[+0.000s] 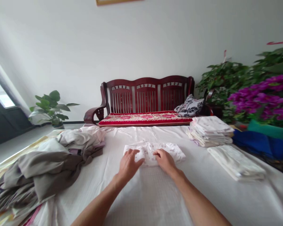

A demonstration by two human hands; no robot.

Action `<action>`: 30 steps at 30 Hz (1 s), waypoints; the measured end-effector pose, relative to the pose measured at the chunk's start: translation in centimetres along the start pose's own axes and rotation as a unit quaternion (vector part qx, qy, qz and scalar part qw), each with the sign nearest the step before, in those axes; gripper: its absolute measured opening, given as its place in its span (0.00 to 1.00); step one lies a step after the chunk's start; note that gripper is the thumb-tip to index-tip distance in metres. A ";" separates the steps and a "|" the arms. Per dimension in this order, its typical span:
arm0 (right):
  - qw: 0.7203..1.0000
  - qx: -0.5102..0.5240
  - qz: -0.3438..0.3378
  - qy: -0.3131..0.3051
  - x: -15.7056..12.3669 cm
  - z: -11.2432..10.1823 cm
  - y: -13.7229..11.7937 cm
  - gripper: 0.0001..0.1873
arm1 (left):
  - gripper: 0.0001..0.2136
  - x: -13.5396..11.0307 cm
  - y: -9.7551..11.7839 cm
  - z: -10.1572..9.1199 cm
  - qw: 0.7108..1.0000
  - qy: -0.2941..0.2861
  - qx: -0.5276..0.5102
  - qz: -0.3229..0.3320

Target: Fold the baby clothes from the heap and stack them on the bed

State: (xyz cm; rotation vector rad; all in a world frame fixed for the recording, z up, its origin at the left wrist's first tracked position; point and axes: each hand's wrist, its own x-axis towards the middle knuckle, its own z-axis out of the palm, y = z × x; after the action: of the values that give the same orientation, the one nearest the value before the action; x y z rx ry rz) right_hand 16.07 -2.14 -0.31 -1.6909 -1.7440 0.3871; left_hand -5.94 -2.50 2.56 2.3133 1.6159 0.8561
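A folded white cloth with a small pink flower print [166,150] lies in the middle of a white-covered surface [155,194]. My left hand [129,163] rests flat on the cloth's left part, fingers spread and stretched forward. My right hand [164,160] lies on the cloth's middle, fingers bent down and pressing on the fabric. Both forearms reach in from the bottom edge.
A heap of unfolded grey and pale clothes [49,163] lies at the left. A stack of folded cloths [209,130] and a single folded piece [235,163] sit at the right. A dark red wooden bench [146,100] stands behind, with plants [261,91] at the right and blue fabric [259,142].
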 end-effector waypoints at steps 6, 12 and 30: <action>0.999 0.005 -0.048 0.013 -0.3 0.1 0.4 0.14 | 0.16 0.2 3.6 2.6 0.990 -0.071 0.123 -0.006; 0.999 0.004 -0.049 0.010 -0.3 0.1 0.6 0.14 | 0.15 1.9 -1.0 -0.3 0.994 -0.003 -0.049 -0.099; 0.998 -0.036 -0.058 0.012 -0.3 0.5 0.6 0.13 | 0.16 -2.0 -8.2 -6.1 0.978 -0.017 0.115 -0.171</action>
State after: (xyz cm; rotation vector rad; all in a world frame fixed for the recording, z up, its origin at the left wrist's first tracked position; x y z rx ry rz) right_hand 16.16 -2.24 -1.12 -1.6277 -1.8480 0.2551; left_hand -16.33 -2.20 3.03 2.0746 2.1123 0.5753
